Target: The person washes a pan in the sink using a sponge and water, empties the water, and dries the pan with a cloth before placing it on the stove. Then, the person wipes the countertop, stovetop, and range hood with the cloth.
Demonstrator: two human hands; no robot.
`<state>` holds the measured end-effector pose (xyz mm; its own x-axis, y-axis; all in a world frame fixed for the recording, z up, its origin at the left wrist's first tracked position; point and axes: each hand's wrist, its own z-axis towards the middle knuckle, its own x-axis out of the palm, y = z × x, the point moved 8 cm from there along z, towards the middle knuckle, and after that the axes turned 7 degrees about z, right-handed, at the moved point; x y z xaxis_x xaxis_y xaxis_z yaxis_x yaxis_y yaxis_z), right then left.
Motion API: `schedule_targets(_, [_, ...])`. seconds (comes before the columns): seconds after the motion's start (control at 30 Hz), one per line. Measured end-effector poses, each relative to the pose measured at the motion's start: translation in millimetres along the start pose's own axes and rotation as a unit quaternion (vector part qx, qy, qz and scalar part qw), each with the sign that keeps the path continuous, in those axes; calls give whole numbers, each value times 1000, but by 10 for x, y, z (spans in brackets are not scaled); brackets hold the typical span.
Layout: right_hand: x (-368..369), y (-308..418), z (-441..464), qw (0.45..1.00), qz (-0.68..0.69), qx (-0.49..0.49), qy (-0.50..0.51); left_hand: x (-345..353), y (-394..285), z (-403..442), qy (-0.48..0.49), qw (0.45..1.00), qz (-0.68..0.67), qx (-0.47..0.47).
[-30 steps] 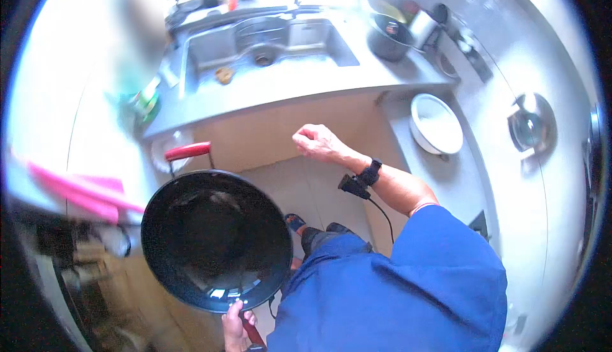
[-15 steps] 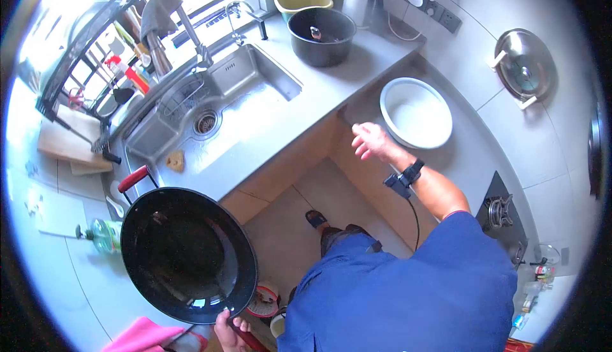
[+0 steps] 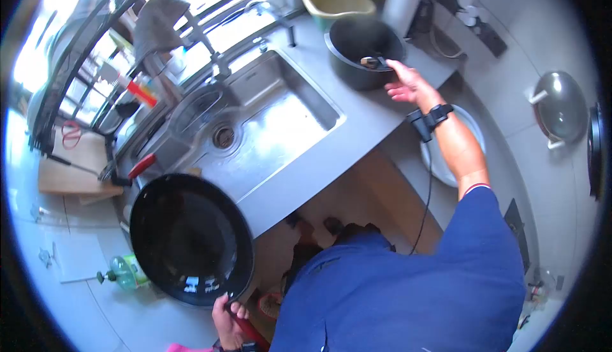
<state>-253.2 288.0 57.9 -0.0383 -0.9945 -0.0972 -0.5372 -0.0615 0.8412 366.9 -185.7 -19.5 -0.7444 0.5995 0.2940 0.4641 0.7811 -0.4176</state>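
Note:
My left hand (image 3: 231, 322) is wrapped round the red handle of a black wok (image 3: 191, 237), which is tilted with its inside facing me. The wok's second red handle (image 3: 141, 166) reaches over the sink's near left corner. My right hand (image 3: 409, 85) is at the rim of a deep dark pot (image 3: 363, 81) on the counter. Its fingers are apart, with the fingertips close to a small tan and black object (image 3: 371, 62) at the pot's edge. Whether they touch that object I cannot tell.
The steel sink (image 3: 280, 135) lies between the wok and the pot. Behind the pot stands a yellow-green basin (image 3: 338, 1). A white basin (image 3: 468, 129) sits partly under my right forearm. A dish rack (image 3: 83, 52) and a green bottle (image 3: 124, 272) are on the left.
My right hand has moved from beside the white basin up to the dark pot's rim. My left hand still grips the wok, and the view has shifted.

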Motion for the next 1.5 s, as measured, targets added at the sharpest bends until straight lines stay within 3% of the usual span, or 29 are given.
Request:
schedule_targets(0.1, [19,-42,431,999,28,-18,-7,-180,-219,296,35,999,16,12])
schedule_targets(0.17, [-1,-81,593,999,50,21,-7,-123,-419,340,7,1000,5,6])
schedule_targets(0.23, [73,-80,425,998,24,24,43,-18,-591,340,-15,1000,15,7])
schedule_targets(0.37, [317,-162,130,998,-8,56,8,46,-816,323,-29,999,32,17])
schedule_targets(0.63, [1486,92,-392,972,-69,12,222,68,-861,600,-9,999,-36,6])
schedule_targets(0.7, [1806,42,-334,964,-143,3,226,7,-804,554,-38,999,-37,6])
schedule_targets(0.77, [2128,-144,-120,951,-205,-13,231,313,-940,508,-38,998,-29,35])
schedule_targets(0.8, [2350,-134,-191,919,-266,-12,292,311,-908,516,-42,998,-46,27])
schedule_targets(0.93, [2945,-676,160,911,-223,48,342,930,-1110,87,-144,988,-59,24])
schedule_targets(1.03, [3291,-882,312,889,-267,58,368,914,-1076,97,-157,985,-62,26])
schedule_targets(1.07, [3356,-973,403,880,-294,57,368,876,-1037,125,-107,990,-89,37])
schedule_targets(1.13, [3540,-1178,550,853,-352,53,381,629,-908,354,-101,992,-64,30])
schedule_targets(1.17, [3664,-1389,712,809,-401,2,429,504,-792,397,-106,992,-57,31])
schedule_targets(1.2, [3684,-1390,685,830,-386,35,401,530,-761,403,-91,993,-55,43])
schedule_targets(1.3, [3830,-1532,728,813,-414,59,406,752,-848,441,-58,995,-77,22])
schedule_targets(1.43, [3929,-1533,720,794,-424,49,434,880,-875,628,-6,995,-96,16])
schedule_targets(1.5, [3923,-1299,680,761,-484,-23,431,978,-899,682,-1,996,-91,-2])
